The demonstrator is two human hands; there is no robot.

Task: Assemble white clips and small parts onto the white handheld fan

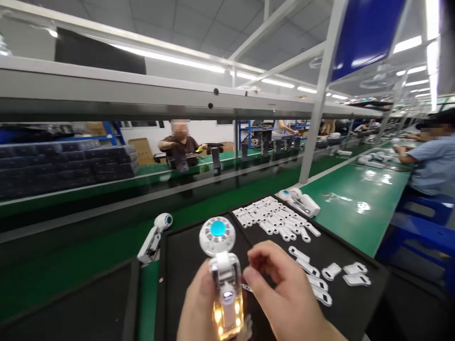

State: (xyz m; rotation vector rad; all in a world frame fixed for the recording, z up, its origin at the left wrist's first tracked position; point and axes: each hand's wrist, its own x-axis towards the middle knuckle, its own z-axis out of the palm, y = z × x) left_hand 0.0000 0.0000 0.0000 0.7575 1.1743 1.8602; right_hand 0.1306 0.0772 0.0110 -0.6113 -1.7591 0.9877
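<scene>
My left hand (197,308) grips a white handheld fan (222,265) by its handle, upright, with a round head and a blue centre; the lower handle glows orange. My right hand (284,293) hovers just right of the handle with fingers curled and pinched, close to the fan; a small white part may be between its fingertips, but I cannot tell. Both hands are above a black mat (185,265). Several small white plastic parts (273,215) lie in rows on the mat beyond my right hand.
Another white fan (154,237) lies on the green belt (88,255) to the left. Two more fans (300,201) lie at the mat's far corner. A metal post (318,109) rises behind. One person sits across the line (179,144), another at right (432,158). Dark trays (67,163) are stacked at left.
</scene>
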